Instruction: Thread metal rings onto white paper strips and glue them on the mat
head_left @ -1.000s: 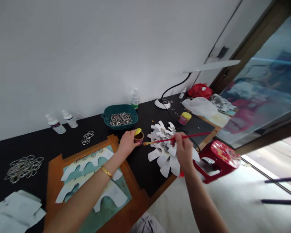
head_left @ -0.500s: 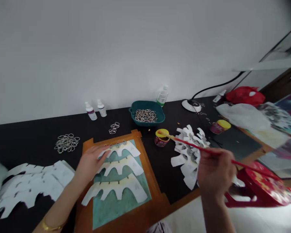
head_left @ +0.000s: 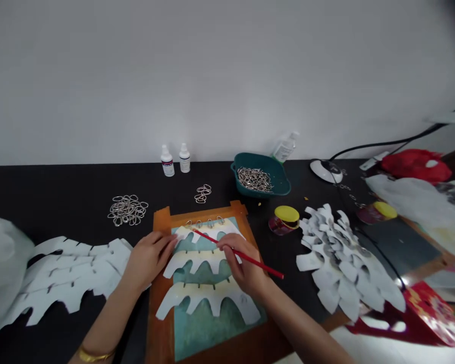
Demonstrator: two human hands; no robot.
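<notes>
My right hand (head_left: 246, 265) grips a thin red paintbrush (head_left: 256, 262). The brush's tip rests at the top white scalloped strip (head_left: 208, 234), near its left part. My left hand (head_left: 149, 260) has thumb and fingers closed at that strip's left end. Metal rings (head_left: 210, 222) stand along its upper edge. Below it lie a middle strip (head_left: 205, 258) and a lower strip (head_left: 208, 293), both yellowish along their slotted upper edges. All three lie on a green-stained sheet (head_left: 197, 333) on a brown-edged board (head_left: 160, 323).
Left are loose rings (head_left: 128, 210) and stacked white strips (head_left: 72, 268). Behind stand two small bottles (head_left: 167, 163) and a teal basket (head_left: 280, 177) of rings. Right are a yellow-topped tub (head_left: 284, 221), a pile of white scalloped pieces (head_left: 345, 263) and a red stool (head_left: 428, 316).
My right hand has moved left from beside the tub, bringing the brush to the top strip. My left hand's fingers have drawn in at its left end. The view has shifted.
</notes>
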